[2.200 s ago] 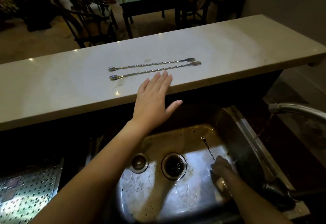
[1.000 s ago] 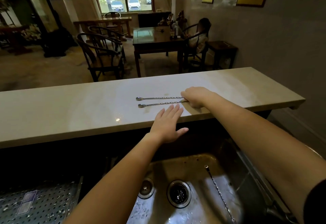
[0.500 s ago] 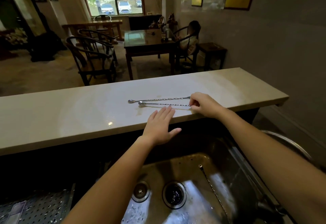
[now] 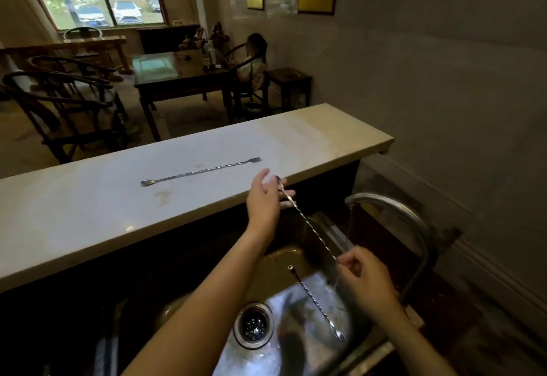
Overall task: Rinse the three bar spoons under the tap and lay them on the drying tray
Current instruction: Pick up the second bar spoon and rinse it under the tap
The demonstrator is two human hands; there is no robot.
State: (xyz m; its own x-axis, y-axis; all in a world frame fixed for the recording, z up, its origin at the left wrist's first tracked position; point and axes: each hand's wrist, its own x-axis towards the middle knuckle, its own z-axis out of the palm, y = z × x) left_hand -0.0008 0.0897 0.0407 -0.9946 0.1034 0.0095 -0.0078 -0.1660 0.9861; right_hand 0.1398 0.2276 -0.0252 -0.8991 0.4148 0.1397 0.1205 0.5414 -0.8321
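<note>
Hands over the sink: right hand has lifted a second spoon off the counter, pinching one end; left hand, half-open, steadies the other. Rinsing comes next.

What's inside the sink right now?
One bar spoon lies on the sink floor beside the drain strainer. The forearms cover part of the basin, so anything there is hidden.

One twisted steel bar spoon flat on counter, one held slanting, one in sink
</note>
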